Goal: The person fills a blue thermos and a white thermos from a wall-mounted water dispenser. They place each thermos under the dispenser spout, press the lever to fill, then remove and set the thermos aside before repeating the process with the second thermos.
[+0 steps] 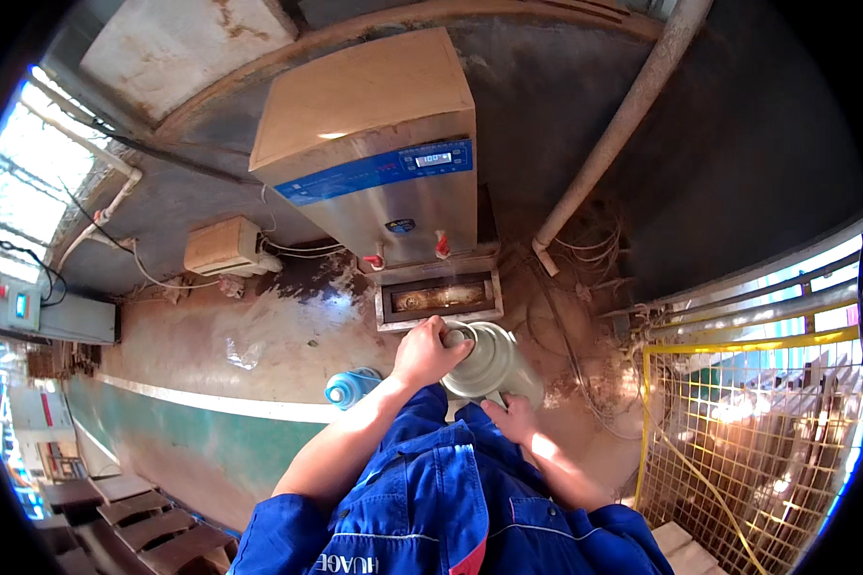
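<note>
A pale grey-green thermos flask (520, 369) is in front of my body, its top tilted toward the far left. My left hand (424, 356) is closed round the stopper (458, 335) at the flask's mouth; whether the stopper sits in the neck or is lifted a little, I cannot tell. On the near side, my right hand (514, 418) grips the flask's handle (495, 397). Just beyond stands a steel water boiler (422, 216) with two red-handled taps (442, 245) above a framed drip tray (439, 299). Nothing touches the taps.
A blue bottle (352, 388) stands on the floor left of my left forearm. A beige box (222, 246) with cables hangs at the left wall. To the right are a yellow-framed mesh fence (753, 431), loose hoses (566, 340) and a slanting pipe (623, 120). Brown slabs (158, 522) lie lower left.
</note>
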`<state>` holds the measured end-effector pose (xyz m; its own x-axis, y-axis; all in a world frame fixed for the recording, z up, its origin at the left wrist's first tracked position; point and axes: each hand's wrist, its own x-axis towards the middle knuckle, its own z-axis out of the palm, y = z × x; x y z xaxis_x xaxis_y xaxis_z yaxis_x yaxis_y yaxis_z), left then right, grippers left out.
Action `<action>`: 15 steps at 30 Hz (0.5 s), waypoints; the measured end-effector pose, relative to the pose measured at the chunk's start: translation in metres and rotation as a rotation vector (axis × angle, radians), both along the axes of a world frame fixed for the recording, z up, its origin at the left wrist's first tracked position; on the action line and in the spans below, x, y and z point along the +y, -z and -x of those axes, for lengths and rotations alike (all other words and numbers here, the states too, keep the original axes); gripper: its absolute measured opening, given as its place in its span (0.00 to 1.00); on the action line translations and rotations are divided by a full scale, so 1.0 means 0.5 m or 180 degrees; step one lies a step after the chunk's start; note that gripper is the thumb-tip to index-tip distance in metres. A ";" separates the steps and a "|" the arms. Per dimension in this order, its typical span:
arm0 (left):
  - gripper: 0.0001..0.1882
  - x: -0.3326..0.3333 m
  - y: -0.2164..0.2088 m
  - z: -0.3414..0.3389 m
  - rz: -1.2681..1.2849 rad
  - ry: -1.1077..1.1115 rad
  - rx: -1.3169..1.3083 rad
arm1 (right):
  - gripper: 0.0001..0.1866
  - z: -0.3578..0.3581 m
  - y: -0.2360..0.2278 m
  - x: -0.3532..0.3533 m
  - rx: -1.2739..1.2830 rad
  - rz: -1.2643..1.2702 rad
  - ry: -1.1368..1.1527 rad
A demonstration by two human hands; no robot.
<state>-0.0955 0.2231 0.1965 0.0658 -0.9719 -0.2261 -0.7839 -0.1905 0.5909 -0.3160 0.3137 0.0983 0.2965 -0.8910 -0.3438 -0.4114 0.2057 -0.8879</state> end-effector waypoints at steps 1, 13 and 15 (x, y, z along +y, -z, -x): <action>0.26 -0.003 0.009 0.000 -0.0208 0.0058 -0.0015 | 0.21 0.003 0.003 0.000 0.0125 -0.0239 0.0048; 0.29 -0.174 0.069 -0.083 -0.0817 0.0755 -0.0100 | 0.20 0.008 0.228 -0.109 0.1239 -0.1327 0.0533; 0.27 -0.216 0.083 -0.117 -0.0051 0.1549 -0.0413 | 0.21 -0.027 0.272 -0.126 0.1555 -0.1364 0.0511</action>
